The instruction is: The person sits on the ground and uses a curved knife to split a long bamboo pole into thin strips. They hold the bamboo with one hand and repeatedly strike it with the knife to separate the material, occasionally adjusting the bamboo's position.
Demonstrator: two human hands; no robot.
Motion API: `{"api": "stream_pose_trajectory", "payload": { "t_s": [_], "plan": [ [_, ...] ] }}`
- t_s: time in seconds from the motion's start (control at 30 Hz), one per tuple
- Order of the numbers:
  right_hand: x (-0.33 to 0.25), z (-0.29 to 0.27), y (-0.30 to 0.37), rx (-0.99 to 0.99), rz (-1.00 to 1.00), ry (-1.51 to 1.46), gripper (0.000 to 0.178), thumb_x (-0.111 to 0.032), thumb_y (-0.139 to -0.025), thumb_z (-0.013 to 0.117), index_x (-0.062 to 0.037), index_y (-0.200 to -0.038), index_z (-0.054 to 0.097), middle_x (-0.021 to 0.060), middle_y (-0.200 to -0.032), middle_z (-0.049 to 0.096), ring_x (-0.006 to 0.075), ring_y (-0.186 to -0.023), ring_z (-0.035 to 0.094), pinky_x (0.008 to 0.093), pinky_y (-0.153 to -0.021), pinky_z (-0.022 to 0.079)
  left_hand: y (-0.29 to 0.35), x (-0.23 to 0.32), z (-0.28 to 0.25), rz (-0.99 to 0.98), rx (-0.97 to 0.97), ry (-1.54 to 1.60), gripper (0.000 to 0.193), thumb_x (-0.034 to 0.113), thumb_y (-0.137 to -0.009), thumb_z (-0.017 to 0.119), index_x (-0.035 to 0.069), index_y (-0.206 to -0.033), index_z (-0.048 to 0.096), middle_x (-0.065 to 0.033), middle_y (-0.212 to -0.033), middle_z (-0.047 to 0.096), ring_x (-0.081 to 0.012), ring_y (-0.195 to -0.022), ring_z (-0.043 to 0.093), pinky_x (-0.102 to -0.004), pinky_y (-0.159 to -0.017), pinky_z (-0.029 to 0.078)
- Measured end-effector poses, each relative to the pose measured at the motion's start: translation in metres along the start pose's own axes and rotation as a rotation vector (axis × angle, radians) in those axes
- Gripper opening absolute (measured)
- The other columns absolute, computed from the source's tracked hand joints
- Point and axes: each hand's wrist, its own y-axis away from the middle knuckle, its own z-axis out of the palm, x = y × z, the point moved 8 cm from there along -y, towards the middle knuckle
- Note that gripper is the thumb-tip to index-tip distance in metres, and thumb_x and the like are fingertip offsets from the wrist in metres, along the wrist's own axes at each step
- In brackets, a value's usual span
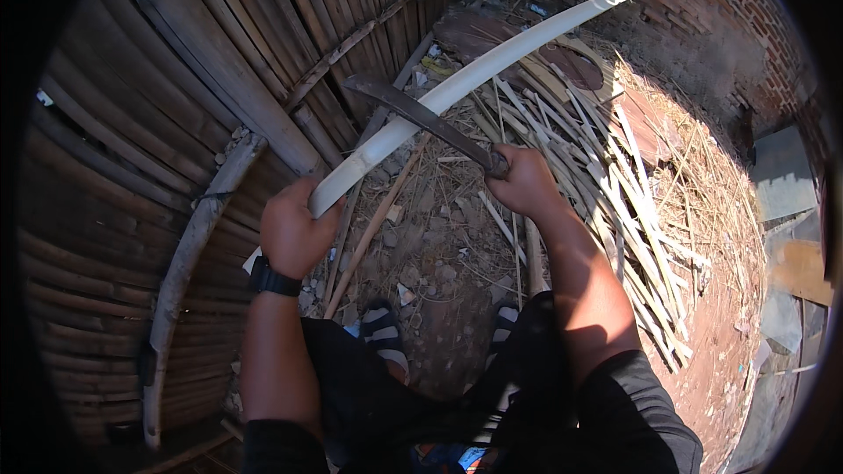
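My left hand (297,224) is closed around the near end of a long, pale split bamboo strip (509,54). The strip slants up and away to the right, its smooth inner face showing and its far end beyond the debris on the ground. In my right hand (527,180) is the handle of a dark machete (443,128) with a curved blade tip pointing to the left. Its blade crosses over the strip near the middle; whether the edge bites into it I cannot tell.
Many thin bamboo strips (606,184) lie piled ahead and to the right. A bamboo-slat wall (97,184) with a pole (180,281) rises close on the left. A brick wall (694,0) stands behind; flat grey panels (784,174) lean at the right.
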Motion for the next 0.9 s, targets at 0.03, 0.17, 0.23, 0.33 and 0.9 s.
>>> {"api": "stream_pose_trajectory", "payload": {
  "t_s": [0.03, 0.17, 0.23, 0.33, 0.9],
  "plan": [
    [-0.006, 0.005, 0.005, -0.010, -0.010, 0.053, 0.032, -0.020, -0.076, 0.074, -0.0063, -0.104, 0.068, 0.0226, -0.085, 0.069, 0.0414, -0.081, 0.068, 0.0478, -0.073, 0.054, -0.002, -0.005, 0.003, -0.040, -0.021, 0.049, 0.023, 0.016, -0.083, 0.079, -0.004, -0.090, 0.068, -0.0226, -0.078, 0.069, -0.0348, -0.073, 0.071, -0.0406, -0.064, 0.052],
    [-0.056, 0.016, 0.023, -0.018, -0.146, 0.158, 0.035, -0.019, -0.075, 0.072, -0.0083, -0.109, 0.068, 0.0205, -0.089, 0.071, 0.0426, -0.087, 0.069, 0.0508, -0.079, 0.055, 0.006, -0.015, 0.007, -0.028, -0.027, 0.132, 0.023, 0.016, -0.083, 0.079, -0.003, -0.090, 0.069, -0.0235, -0.080, 0.069, -0.0369, -0.074, 0.071, -0.0415, -0.064, 0.052],
    [-0.057, 0.012, 0.022, 0.009, -0.229, 0.272, 0.034, -0.019, -0.075, 0.072, -0.0061, -0.107, 0.069, 0.0225, -0.085, 0.069, 0.0415, -0.081, 0.068, 0.0489, -0.075, 0.054, 0.006, -0.002, 0.004, 0.010, -0.029, 0.119, 0.024, 0.017, -0.083, 0.080, -0.003, -0.090, 0.069, -0.0240, -0.081, 0.069, -0.0384, -0.074, 0.070, -0.0419, -0.065, 0.052],
    [-0.015, 0.005, 0.004, -0.007, -0.067, 0.103, 0.035, -0.019, -0.075, 0.072, -0.0070, -0.108, 0.070, 0.0226, -0.085, 0.070, 0.0428, -0.084, 0.068, 0.0493, -0.078, 0.055, 0.003, 0.007, -0.002, -0.012, -0.100, 0.042, 0.025, 0.019, -0.082, 0.081, -0.002, -0.090, 0.070, -0.0245, -0.082, 0.070, -0.0394, -0.075, 0.070, -0.0426, -0.066, 0.053],
    [0.045, 0.018, 0.001, 0.019, 0.159, -0.008, 0.036, -0.022, -0.076, 0.072, -0.0089, -0.109, 0.070, 0.0231, -0.084, 0.070, 0.0433, -0.090, 0.069, 0.0527, -0.082, 0.054, 0.014, -0.018, 0.011, -0.094, -0.270, -0.123, 0.029, 0.022, -0.078, 0.085, 0.001, -0.093, 0.073, -0.0232, -0.084, 0.070, -0.0422, -0.081, 0.070, -0.0475, -0.070, 0.054]
  ]
}}
